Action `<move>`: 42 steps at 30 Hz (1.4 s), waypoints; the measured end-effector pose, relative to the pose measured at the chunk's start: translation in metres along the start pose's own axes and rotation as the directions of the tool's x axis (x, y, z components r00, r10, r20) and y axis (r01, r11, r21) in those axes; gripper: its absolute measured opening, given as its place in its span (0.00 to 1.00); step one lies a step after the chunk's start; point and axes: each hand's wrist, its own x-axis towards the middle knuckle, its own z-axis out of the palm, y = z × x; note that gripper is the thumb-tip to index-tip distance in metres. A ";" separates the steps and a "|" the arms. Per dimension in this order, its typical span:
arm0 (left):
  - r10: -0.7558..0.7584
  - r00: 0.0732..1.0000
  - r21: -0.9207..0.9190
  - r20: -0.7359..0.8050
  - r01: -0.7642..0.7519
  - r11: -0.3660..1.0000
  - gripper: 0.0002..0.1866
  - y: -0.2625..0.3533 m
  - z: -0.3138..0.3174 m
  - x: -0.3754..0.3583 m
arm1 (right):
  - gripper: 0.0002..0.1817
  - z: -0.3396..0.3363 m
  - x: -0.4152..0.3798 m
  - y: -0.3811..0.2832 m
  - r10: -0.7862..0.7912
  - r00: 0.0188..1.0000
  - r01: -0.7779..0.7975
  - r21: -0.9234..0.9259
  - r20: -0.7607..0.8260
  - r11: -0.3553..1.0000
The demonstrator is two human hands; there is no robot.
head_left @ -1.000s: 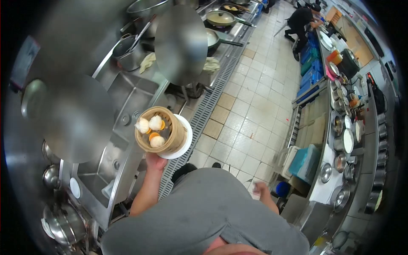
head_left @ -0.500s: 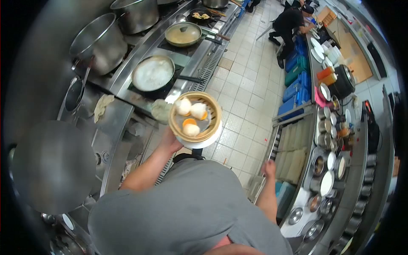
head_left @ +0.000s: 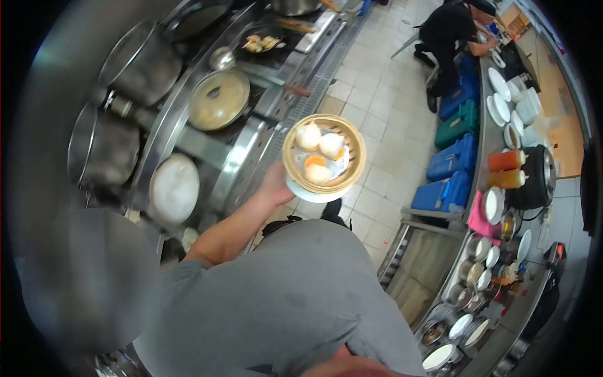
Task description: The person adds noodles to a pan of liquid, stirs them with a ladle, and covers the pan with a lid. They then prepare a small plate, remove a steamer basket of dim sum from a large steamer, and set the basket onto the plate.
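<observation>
My left hand (head_left: pixel 277 183) grips a white plate (head_left: pixel 316 195) from its left side, the fingers partly hidden beneath it. On the plate sits a round bamboo steamer (head_left: pixel 359 149) without a lid. Inside lie three white buns (head_left: pixel 331 145), with an orange slice (head_left: pixel 315 161) visible under the lowest one and slivers of orange under the others. The steamer is held in front of my body, over the floor beside the stove. My right hand is out of view.
On the left stove stand a lidded pan (head_left: pixel 218 100), a pan with pale contents (head_left: pixel 174 188), a ladle (head_left: pixel 222 58), a food pan (head_left: pixel 261 44) and large pots (head_left: pixel 103 147). A person in black (head_left: pixel 446 34) bends over the right counter, above blue bins (head_left: pixel 447 190). Tiled floor (head_left: pixel 377 119) runs between.
I have moved forward along the aisle; the stove pans and right counter slide down the view. The steamer sits slightly higher and further right in view. My right hand has left the view.
</observation>
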 end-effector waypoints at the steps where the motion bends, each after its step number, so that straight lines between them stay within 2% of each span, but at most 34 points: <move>1: 0.030 1.000 -0.015 -0.005 -0.030 0.999 0.25 0.002 0.012 0.026 | 0.15 -0.043 0.058 0.018 -0.133 0.989 0.123 -0.151 -0.059 0.981; 2: 0.065 0.998 -0.029 -0.010 -0.065 0.997 0.25 0.005 0.025 0.055 | 0.16 -0.099 0.124 0.029 -0.360 0.924 0.296 -0.357 -0.127 0.886; 3: 0.145 0.989 0.121 -0.010 -0.143 0.982 0.30 0.004 0.039 0.084 | 0.17 -0.167 0.189 0.033 -0.745 0.617 0.493 -0.613 -0.254 0.618; 4: 0.142 0.990 0.106 -0.023 -0.139 0.985 0.30 0.006 0.035 0.112 | 0.18 -0.243 0.162 -0.078 -0.285 0.958 0.175 -0.757 -0.016 0.629; 6: 0.098 0.995 0.023 0.008 -0.098 0.995 0.29 0.017 0.017 0.174 | 0.16 -0.388 0.322 -0.145 -0.287 0.817 0.048 -0.437 -0.500 0.898; 7: 0.113 0.994 0.013 -0.016 -0.112 0.994 0.30 0.023 0.024 0.204 | 0.16 -0.474 0.322 -0.256 -0.157 0.820 0.003 -0.269 -0.551 0.963; 8: 0.107 0.994 0.011 -0.017 -0.106 0.994 0.30 0.030 0.028 0.235 | 0.18 -0.539 0.359 -0.315 -0.602 0.414 0.354 -0.488 -0.683 0.798; 9: 0.108 0.993 0.018 -0.053 -0.107 0.994 0.30 0.038 0.030 0.267 | 0.16 -0.604 0.416 -0.358 -0.438 0.600 0.462 -0.157 -0.670 0.873; 10: 0.111 0.990 0.027 -0.087 -0.109 0.994 0.30 0.044 0.031 0.300 | 0.13 -0.641 0.398 -0.443 -0.470 0.475 0.562 -0.154 -0.744 0.813; 12: 0.084 0.994 0.034 -0.073 -0.082 0.996 0.30 0.063 0.037 0.368 | 0.11 -0.674 0.329 -0.614 -0.273 0.569 0.661 0.234 -0.776 0.713; 13: 0.089 0.994 0.025 -0.058 -0.088 0.996 0.28 0.071 0.043 0.403 | 0.11 -0.686 0.347 -0.628 -0.261 0.571 0.651 0.236 -0.779 0.721; 15: 0.070 0.997 0.011 -0.037 -0.070 0.997 0.26 0.085 0.059 0.471 | 0.13 -0.708 0.394 -0.632 -0.344 0.708 0.626 0.323 -0.617 0.710; 16: 0.044 0.999 0.010 -0.027 -0.044 0.999 0.26 0.093 0.069 0.506 | 0.13 -0.713 0.442 -0.601 -0.310 0.790 0.484 0.230 -0.529 0.844; 17: 0.021 1.000 0.017 -0.017 -0.020 1.000 0.26 0.100 0.080 0.543 | 0.14 -0.704 0.478 -0.563 -0.506 0.662 0.490 -0.191 -0.553 0.850; 18: 0.013 1.000 0.025 -0.011 -0.013 1.000 0.26 0.108 0.090 0.580 | 0.13 -0.685 0.483 -0.548 -0.574 0.612 0.511 -0.283 -0.544 0.812; 19: 0.024 0.999 0.039 0.030 -0.025 0.999 0.26 0.113 0.099 0.616 | 0.16 -0.666 0.484 -0.524 -0.334 0.795 0.260 -0.212 -0.507 0.942; 20: 0.033 0.997 0.056 0.072 -0.037 0.998 0.26 0.119 0.108 0.653 | 0.17 -0.642 0.497 -0.477 -0.287 0.832 0.186 -0.248 -0.475 0.951; 21: 0.022 0.997 0.068 0.071 -0.027 0.997 0.26 0.128 0.118 0.690 | 0.17 -0.617 0.517 -0.410 -0.413 0.903 0.218 -0.704 -0.118 0.676; 22: 0.013 0.999 0.071 0.052 -0.016 0.997 0.26 0.135 0.129 0.725 | 0.12 -0.610 0.505 -0.380 -0.605 0.752 0.371 -0.927 0.263 0.058; 23: 0.010 0.999 0.067 0.039 -0.013 0.998 0.26 0.141 0.138 0.765 | 0.14 -0.620 0.514 -0.363 -0.491 0.568 0.334 -0.731 0.660 -0.596; 24: 0.014 0.999 0.074 0.046 -0.018 0.997 0.26 0.149 0.143 0.807 | 0.13 -0.626 0.517 -0.364 -0.446 0.574 0.453 -0.720 0.687 -0.526; 25: 0.050 0.997 0.163 0.064 -0.060 0.985 0.29 0.154 0.152 0.844 | 0.12 -0.641 0.523 -0.372 -0.411 0.719 0.593 -0.803 0.560 -0.057; 26: 0.083 0.994 0.248 0.073 -0.098 0.964 0.31 0.156 0.156 0.877 | 0.12 -0.657 0.526 -0.391 -0.227 0.909 0.411 -0.653 0.350 0.637; 27: 0.088 0.995 0.249 0.055 -0.099 0.963 0.31 0.158 0.159 0.910 | 0.11 -0.673 0.540 -0.397 -0.037 0.973 0.133 -0.425 0.228 0.896; 29: -0.007 0.995 0.045 0.095 0.002 0.999 0.32 0.172 0.170 0.982 | 0.11 -0.709 0.572 -0.420 0.031 0.984 0.028 -0.324 0.174 0.946; 31: 0.018 0.994 0.026 0.104 -0.021 0.999 0.32 0.175 0.193 1.045 | 0.11 -0.752 0.628 -0.432 -0.140 0.969 0.231 -0.533 0.205 0.814; 32: 0.035 0.993 0.007 0.113 -0.036 0.999 0.32 0.184 0.207 1.077 | 0.11 -0.775 0.666 -0.438 -0.338 0.898 0.427 -0.744 0.282 0.513; 33: 0.067 0.997 0.057 0.038 -0.069 0.996 0.31 0.190 0.209 1.106 | 0.11 -0.801 0.704 -0.450 -0.482 0.808 0.466 -0.868 0.340 0.169; 34: 0.049 0.998 0.048 0.028 -0.050 0.998 0.31 0.194 0.207 1.130 | 0.11 -0.827 0.753 -0.465 -0.586 0.768 0.373 -0.924 0.257 0.085; 35: 0.045 0.998 0.109 0.043 -0.050 0.993 0.31 0.202 0.205 1.157 | 0.17 -0.872 0.818 -0.518 -0.253 0.967 0.179 -0.806 0.037 0.564; 36: 0.041 0.997 0.175 0.073 -0.053 0.983 0.31 0.213 0.207 1.191 | 0.20 -0.942 0.814 -0.645 -0.321 0.935 0.206 -0.511 -0.148 0.835; 37: -0.004 0.996 0.151 0.085 -0.009 0.989 0.30 0.223 0.215 1.218 | 0.16 -0.995 0.819 -0.736 -0.124 0.967 0.142 0.065 -0.224 0.988; 39: -0.028 0.995 0.101 0.098 0.018 0.995 0.28 0.238 0.217 1.282 | 0.24 -1.083 0.797 -0.917 -0.239 0.963 0.270 0.399 -0.124 0.876; 42: -0.067 0.991 0.074 0.115 0.059 0.996 0.27 0.273 0.205 1.377 | 0.24 -1.146 0.808 -1.089 -0.439 0.885 0.435 0.605 -0.152 0.667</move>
